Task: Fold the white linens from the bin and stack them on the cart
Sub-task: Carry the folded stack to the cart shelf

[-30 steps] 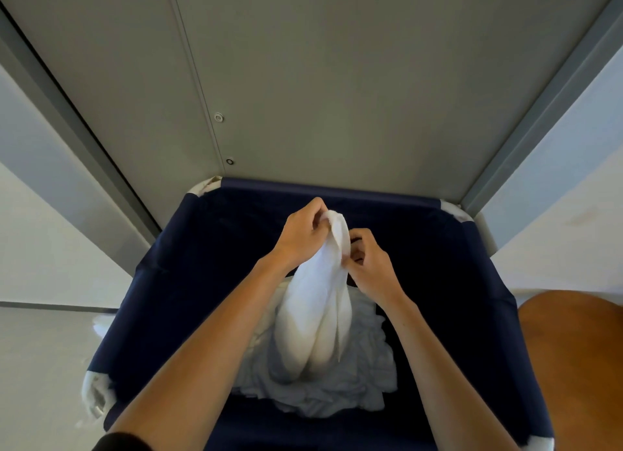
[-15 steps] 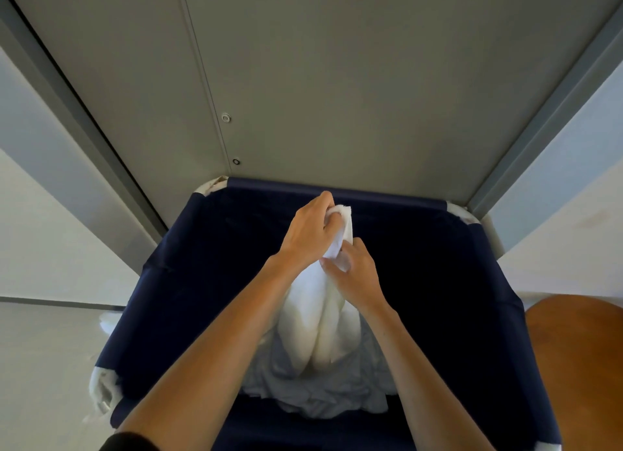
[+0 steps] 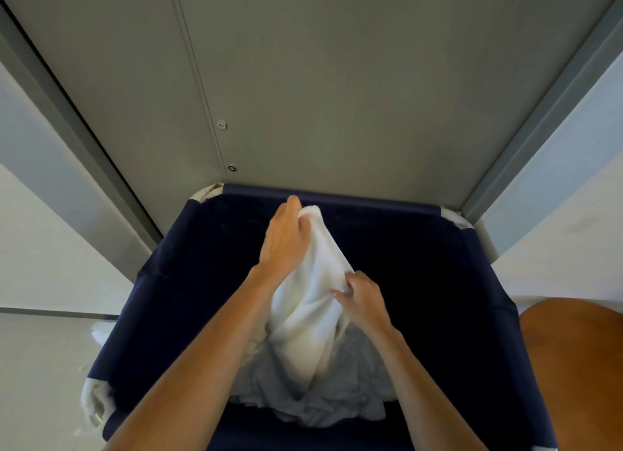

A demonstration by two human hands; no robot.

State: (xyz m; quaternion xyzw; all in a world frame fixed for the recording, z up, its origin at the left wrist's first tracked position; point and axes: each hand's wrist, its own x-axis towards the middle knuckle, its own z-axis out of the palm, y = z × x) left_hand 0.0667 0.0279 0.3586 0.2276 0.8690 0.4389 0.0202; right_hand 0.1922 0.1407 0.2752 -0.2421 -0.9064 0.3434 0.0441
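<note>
A white linen [image 3: 308, 309] hangs bunched over the dark blue fabric bin [image 3: 188, 282]. My left hand [image 3: 285, 240] grips its top end, raised near the bin's far rim. Lower and to the right, my right hand [image 3: 362, 299] pinches the linen's edge about halfway down its length. The lower part of the linen trails into a crumpled heap of pale linens [image 3: 340, 393] on the bin's floor. The cart is not in view.
Grey metal panels [image 3: 337, 80] with a vertical seam rise right behind the bin. White walls stand on both sides. A brown rounded surface [image 3: 573, 366] sits at the right edge, close to the bin. A white scrap hangs at the bin's near left corner [image 3: 94, 407].
My left hand has lifted the linen's top end higher toward the far rim. My right hand has slid down the linen, away from the left hand, drawing the cloth out.
</note>
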